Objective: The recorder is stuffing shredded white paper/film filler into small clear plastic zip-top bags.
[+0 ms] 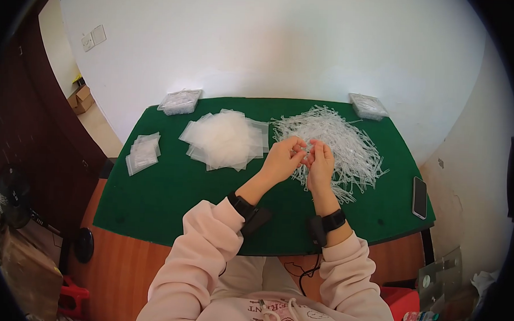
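Both hands meet over the near left side of a heap of thin clear plastic sticks [352, 144], some with small looped ends. My left hand [279, 160] has its thumb and fingers drawn together, and the fingers of my right hand [321, 168] are also closed, almost touching it. Something small and clear seems to be between the fingertips, too fine to make out. Left of the hands lies a spread stack of flat clear plastic bags [220, 140]. Farther left, a few small clear bags [143, 154] overlap, with whitish contents.
A clear plastic box [180, 102] stands at the green table's [169, 202] back left corner, another clear box [368, 107] at its back right. A phone [419, 197] lies near the right edge. A black fan [14, 193] is at far left. Dark bands circle both wrists.
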Available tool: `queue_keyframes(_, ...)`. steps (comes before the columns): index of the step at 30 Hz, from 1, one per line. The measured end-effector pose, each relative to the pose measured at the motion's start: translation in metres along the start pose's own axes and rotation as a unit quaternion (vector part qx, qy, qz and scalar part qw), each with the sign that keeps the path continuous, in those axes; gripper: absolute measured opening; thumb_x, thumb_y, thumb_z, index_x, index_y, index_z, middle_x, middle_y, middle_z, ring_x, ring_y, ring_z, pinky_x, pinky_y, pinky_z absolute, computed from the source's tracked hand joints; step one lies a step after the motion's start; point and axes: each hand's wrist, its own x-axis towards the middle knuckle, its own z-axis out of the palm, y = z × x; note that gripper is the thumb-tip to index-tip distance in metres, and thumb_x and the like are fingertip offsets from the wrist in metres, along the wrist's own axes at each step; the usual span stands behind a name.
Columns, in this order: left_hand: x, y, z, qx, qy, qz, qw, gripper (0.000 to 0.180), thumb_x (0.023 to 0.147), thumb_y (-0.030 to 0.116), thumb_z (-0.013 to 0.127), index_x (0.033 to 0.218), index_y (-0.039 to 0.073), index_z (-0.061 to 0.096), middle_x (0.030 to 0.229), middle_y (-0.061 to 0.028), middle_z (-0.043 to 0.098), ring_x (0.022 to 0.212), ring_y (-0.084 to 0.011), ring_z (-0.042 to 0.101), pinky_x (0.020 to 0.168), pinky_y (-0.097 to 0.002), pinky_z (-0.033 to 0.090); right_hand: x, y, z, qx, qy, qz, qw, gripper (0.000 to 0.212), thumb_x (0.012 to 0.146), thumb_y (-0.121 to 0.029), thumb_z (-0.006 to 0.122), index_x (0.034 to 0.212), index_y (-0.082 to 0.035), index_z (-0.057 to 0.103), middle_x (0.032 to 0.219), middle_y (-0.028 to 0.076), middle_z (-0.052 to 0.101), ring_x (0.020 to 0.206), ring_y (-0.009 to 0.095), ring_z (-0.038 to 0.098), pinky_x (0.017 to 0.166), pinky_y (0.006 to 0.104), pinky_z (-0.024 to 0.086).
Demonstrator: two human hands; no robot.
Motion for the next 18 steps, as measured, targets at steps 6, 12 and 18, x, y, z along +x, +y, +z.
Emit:
queue_keyframes(6, -0.004, 0.004, 0.003, 0.091, -0.052, 0.009, 0.994, 0.022, 0.079, 0.008, 0.06, 0.098, 0.0, 0.054, 0.066, -0.0062, 0.059, 0.059, -0.0107, 0.06, 0.052, -0.0234, 0.045, 0.014, 0.005, -0.023, -0.022, -0.002, -0.032, 0.999, 0.019, 0.093, -0.02, 0.042, 0.085, -0.005, 0.051, 0.064, -0.001, 0.043, 0.05, 0.005, 0.036, 0.044, 0.019, 0.031)
queue_keyframes(12, 0.003, -0.049, -0.026, 0.241, -0.038, -0.027, 0.969, 0.025, 0.077, 0.023, 0.063, 0.092, 0.003, 0.058, 0.066, -0.0076, 0.06, 0.061, -0.0172, 0.06, 0.055, -0.0295, 0.045, 0.022, -0.006, -0.02, 0.039, 0.078, -0.083, 0.993, 0.016, 0.093, -0.017, 0.04, 0.082, -0.007, 0.045, 0.068, 0.001, 0.045, 0.049, 0.01, 0.039, 0.047, 0.0222, 0.035)
queue_keyframes(18, -0.003, -0.059, -0.017, 0.413, -0.02, -0.08, 0.907, 0.031, 0.072, 0.035, 0.065, 0.082, 0.006, 0.062, 0.068, -0.0085, 0.061, 0.067, -0.0256, 0.059, 0.061, -0.0356, 0.046, 0.009, -0.001, -0.004, 0.056, 0.061, -0.051, 0.995, 0.014, 0.094, -0.017, 0.038, 0.085, -0.007, 0.043, 0.067, 0.001, 0.043, 0.048, 0.009, 0.036, 0.043, 0.0221, 0.031)
